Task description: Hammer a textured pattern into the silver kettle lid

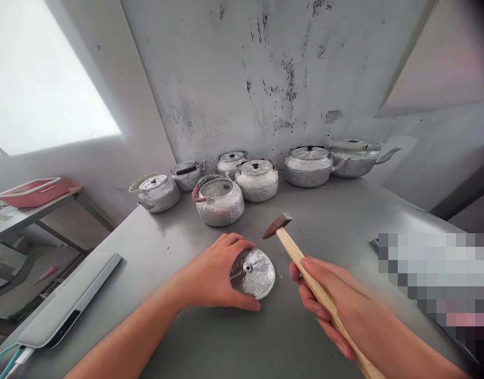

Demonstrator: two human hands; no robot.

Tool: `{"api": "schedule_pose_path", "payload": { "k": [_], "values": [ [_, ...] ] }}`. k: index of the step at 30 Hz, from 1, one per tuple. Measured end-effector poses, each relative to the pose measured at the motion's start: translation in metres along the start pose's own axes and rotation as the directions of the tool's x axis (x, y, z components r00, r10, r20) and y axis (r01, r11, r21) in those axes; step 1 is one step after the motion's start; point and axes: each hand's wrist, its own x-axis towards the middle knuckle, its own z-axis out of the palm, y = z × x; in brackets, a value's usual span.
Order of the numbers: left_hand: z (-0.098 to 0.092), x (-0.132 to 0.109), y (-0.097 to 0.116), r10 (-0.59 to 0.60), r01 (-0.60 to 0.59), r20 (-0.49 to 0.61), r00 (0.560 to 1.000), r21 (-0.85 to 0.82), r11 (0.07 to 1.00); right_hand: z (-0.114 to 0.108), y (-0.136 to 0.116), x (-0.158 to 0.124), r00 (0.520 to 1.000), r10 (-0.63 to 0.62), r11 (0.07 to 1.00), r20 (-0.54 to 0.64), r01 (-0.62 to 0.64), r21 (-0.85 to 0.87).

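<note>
Curling about the rim of a round, silver metal lid [259, 273] over the smooth grey tabletop [226, 347], the left hand [212, 273] holds it; I see the right hand [342, 289] clasping a brown-headed, pale-wood-handled hammer [288, 245].

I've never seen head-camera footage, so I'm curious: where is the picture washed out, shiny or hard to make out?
Head view: the bright patch at upper left is blown out to white. Head view: glints scatter over the metal disc in the left hand. Head view: a blocky mosaic hides part of the right side; the hammer looks crisp.
</note>
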Motion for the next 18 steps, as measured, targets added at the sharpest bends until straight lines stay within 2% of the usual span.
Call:
{"api": "schedule_pose_path", "payload": {
  "k": [7,9,15,18],
  "values": [
    [0.0015,0.0009,-0.0042,-0.002,0.001,-0.013,1.000,-0.057,0.998,0.0060,0.0078,-0.0045,0.994,0.081,0.987,0.069,-0.071,-0.145],
    [0.0007,0.0011,-0.0058,-0.010,0.010,-0.002,1.000,-0.071,0.997,0.0059,0.0084,-0.0064,0.997,0.044,0.988,0.066,-0.034,-0.152],
    [-0.0020,0.0007,-0.0078,-0.020,0.019,-0.005,1.000,-0.091,0.996,0.0052,0.0070,-0.0079,0.988,-0.134,0.964,-0.077,0.112,-0.240],
    [-0.0021,0.0004,-0.0076,-0.032,0.030,-0.011,0.999,-0.090,0.995,0.0048,0.0082,-0.0088,0.983,-0.155,0.960,-0.103,0.125,-0.252]
  ]
}}
